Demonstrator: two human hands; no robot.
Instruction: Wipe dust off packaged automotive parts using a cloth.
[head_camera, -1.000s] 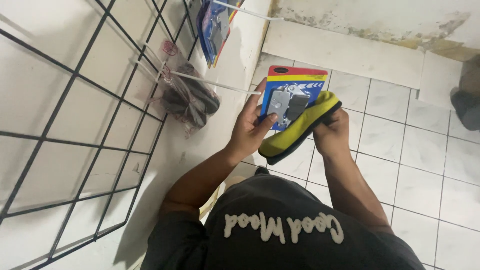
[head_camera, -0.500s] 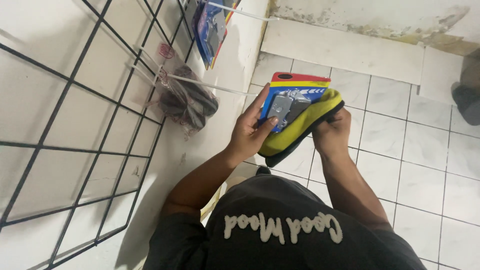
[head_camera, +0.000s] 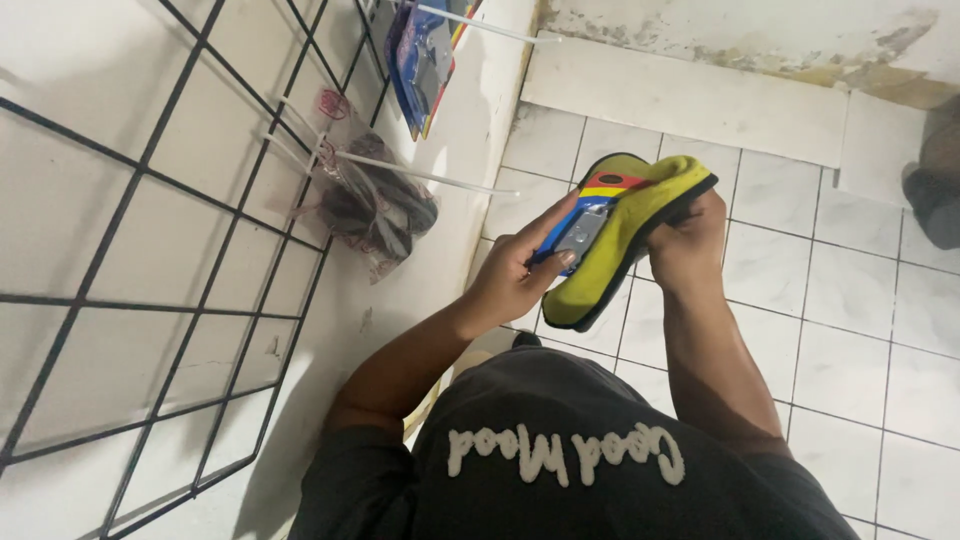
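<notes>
My left hand (head_camera: 512, 272) holds a flat carded package (head_camera: 582, 222), blue and yellow with a grey part under clear plastic. My right hand (head_camera: 688, 245) grips a yellow insole with a black underside (head_camera: 630, 235), bent into a curve. The card lies tucked against the insole's yellow face, partly wrapped by it. Both hands are held out in front of my dark shirt, above a white tiled floor.
A black wire grid panel (head_camera: 150, 260) hangs on the white wall at left. White hooks on it carry a clear bag of dark items (head_camera: 375, 205) and more carded packages (head_camera: 420, 55). White floor tiles (head_camera: 860, 330) lie below. A dark shoe (head_camera: 935, 195) shows at far right.
The card has slid deeper into the curved insole, which now folds around more of it. Both hands have shifted slightly right and up in view.
</notes>
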